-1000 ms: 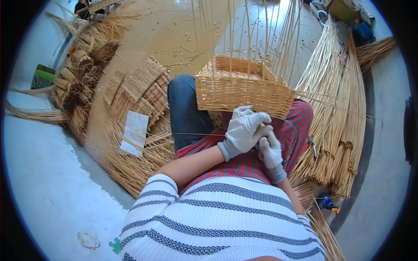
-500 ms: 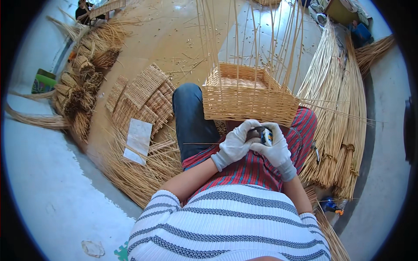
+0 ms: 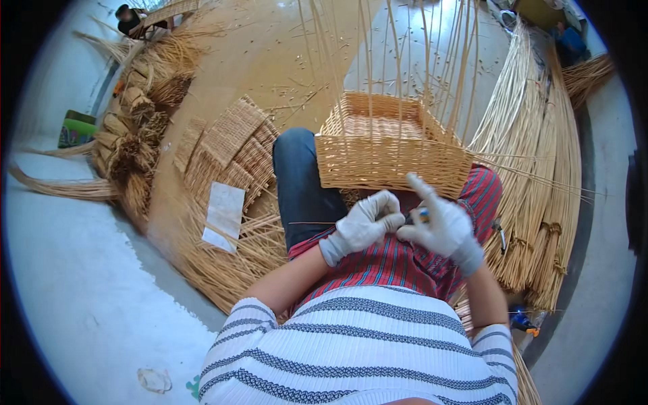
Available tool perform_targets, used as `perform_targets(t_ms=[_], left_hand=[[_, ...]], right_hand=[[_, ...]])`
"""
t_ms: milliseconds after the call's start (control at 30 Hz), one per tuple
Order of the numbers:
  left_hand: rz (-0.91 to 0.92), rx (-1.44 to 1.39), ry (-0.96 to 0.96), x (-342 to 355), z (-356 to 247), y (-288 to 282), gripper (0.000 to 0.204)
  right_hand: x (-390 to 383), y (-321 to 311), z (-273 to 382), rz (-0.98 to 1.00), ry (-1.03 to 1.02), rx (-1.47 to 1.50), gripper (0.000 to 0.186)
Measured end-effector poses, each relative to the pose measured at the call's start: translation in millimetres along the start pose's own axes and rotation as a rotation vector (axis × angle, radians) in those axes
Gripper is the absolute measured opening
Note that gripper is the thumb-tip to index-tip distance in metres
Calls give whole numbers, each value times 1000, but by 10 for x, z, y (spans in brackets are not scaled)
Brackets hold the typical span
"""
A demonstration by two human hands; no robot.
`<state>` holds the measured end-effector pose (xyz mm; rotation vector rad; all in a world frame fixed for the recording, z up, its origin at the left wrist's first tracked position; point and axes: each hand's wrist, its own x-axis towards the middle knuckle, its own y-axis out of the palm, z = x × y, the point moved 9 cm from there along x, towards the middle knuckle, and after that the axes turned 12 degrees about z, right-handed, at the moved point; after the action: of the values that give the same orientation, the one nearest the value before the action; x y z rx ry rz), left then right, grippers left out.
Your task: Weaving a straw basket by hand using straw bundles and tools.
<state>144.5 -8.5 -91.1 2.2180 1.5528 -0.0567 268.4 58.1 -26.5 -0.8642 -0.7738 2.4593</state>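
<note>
A half-woven rectangular basket (image 3: 395, 162) rests across my knees, its long thin stakes rising from the far and near walls. My left hand (image 3: 370, 221), in a white glove, is closed in front of it. A thin reed (image 3: 310, 223) juts out leftward from that hand. Close by on the right, my gloved right hand (image 3: 442, 226) is smeared by motion, its index finger stretched up toward the basket's near wall. Between its thumb and curled fingers shows a small blue-and-yellow object (image 3: 424, 214), whose kind I cannot make out.
Woven panels (image 3: 229, 142) and a white sheet (image 3: 223, 216) lie on the floor left of my knee. Bundled reeds (image 3: 138, 115) line the left wall; long reed bundles (image 3: 533, 169) lie at right. A blue bottle (image 3: 520, 318) is near my right elbow.
My right hand has moved rightward, away from the left, and its index finger has lifted. The small object is now mostly hidden in it. The left hand has shifted slightly.
</note>
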Motion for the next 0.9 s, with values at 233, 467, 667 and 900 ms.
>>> perform_targets(t_ms=[233,467,667,900], left_hand=[[-585,-109,239,-514,-831,-1925,12],[-732,383,16,-341,-697,-2164,22],[-767,621,5,-507,-734,-2307,32],[-756,335,44,-427,-582,-2416,17]], right_hand=[[-91,-1999,-832,-381,163,-293,21],[59,-1897,-1236,-237,57,-360,35],[332,-1707,-1424,5,141,-349,52],[294,-1636,-1598,121,443,-308,63]])
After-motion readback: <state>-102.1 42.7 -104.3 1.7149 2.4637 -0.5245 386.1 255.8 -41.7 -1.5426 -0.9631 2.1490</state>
